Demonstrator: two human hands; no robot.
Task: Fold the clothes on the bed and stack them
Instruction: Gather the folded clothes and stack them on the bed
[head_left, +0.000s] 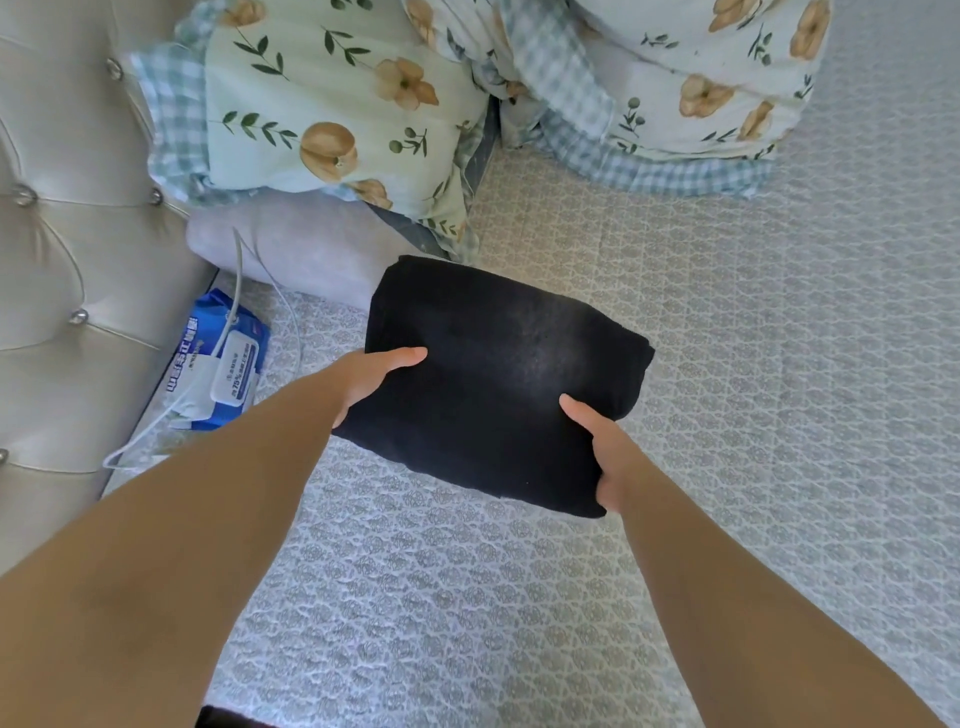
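Note:
A black garment (493, 374), folded into a thick rectangle, is in the middle of the view over the patterned bed cover (727, 364). My left hand (371, 376) grips its left edge, thumb on top and fingers hidden underneath. My right hand (605, 452) grips the near right corner the same way, thumb lying on the cloth. I cannot tell whether the bundle rests on the bed or is lifted slightly off it.
Two floral pillows (332, 109) and a bunched floral duvet (691, 78) lie at the head of the bed. A blue pack of wet wipes (223, 364) and a white cable (260, 291) sit by the tufted headboard (67, 260). A grey pillow (301, 249) lies behind the garment.

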